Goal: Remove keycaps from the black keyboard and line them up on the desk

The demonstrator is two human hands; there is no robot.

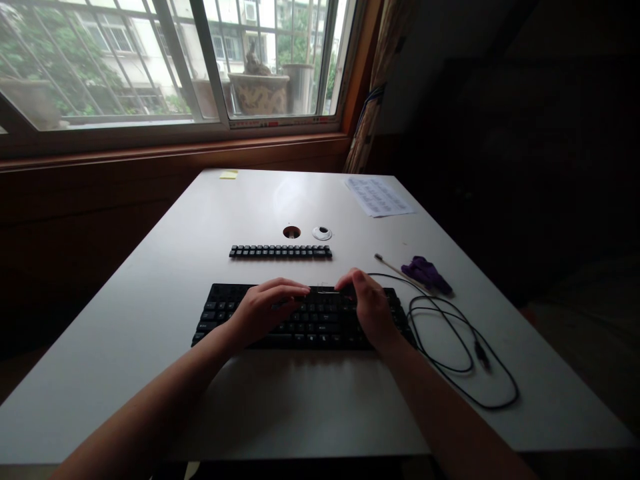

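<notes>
A black keyboard lies across the near middle of the white table, under both hands. Over its top rows, my left hand reaches in from the left, fingers extended together and thumb bent towards their tips. Whatever those fingertips pinch is too small to make out. My right hand is curled above the right part of the keyboard, thumb and fingers closed around one end of a thin wire tool. The tool spans the gap between the two hands, low over the upper key rows. Parts of the keyboard are hidden by my hands.
Behind the keyboard, loose black keycaps stand in two rows. A cable hole and its round cover lie beyond. To the right are a coiled cable, a purple cloth, a thin stick and printed sheets.
</notes>
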